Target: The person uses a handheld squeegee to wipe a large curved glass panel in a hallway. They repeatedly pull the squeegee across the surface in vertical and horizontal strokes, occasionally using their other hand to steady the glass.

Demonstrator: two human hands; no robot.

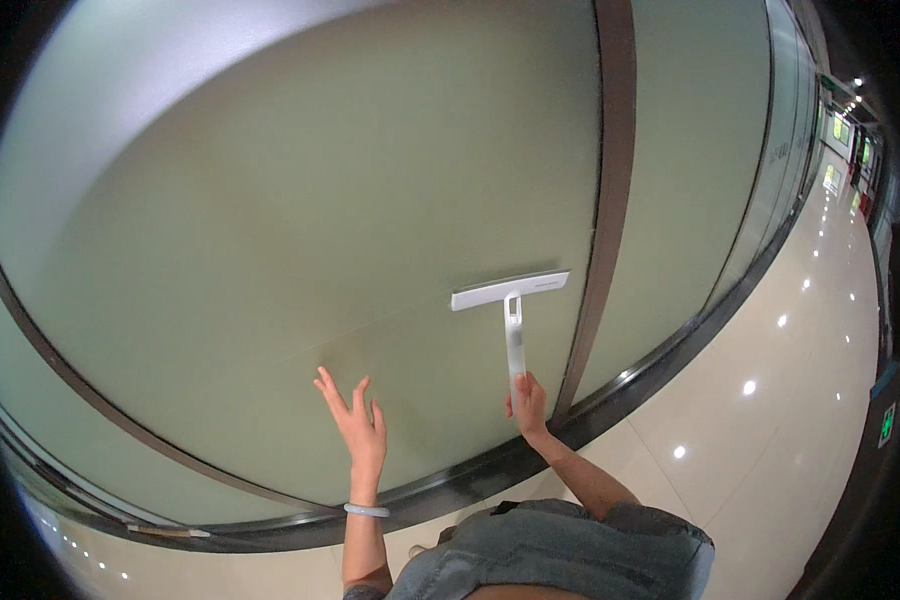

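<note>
A white window squeegee (pixel 511 290) is held upright by its handle in my right hand (pixel 529 405). Its wide head lies against, or very close to, a large frosted glass panel (pixel 330 202), left of a brown vertical frame post (pixel 613 150). My left hand (pixel 361 427) is raised before the lower part of the same glass with its fingers spread and nothing in it. Whether those fingertips touch the pane I cannot tell. A pale bangle (pixel 366 511) circles the left wrist.
Below the glass runs a dark baseboard (pixel 465 484). Glossy beige floor tiles (pixel 727 420) stretch away to the right along the corridor. Another frosted panel (pixel 690 165) stands beyond the post. A lit green sign (pixel 886 425) is low at the far right.
</note>
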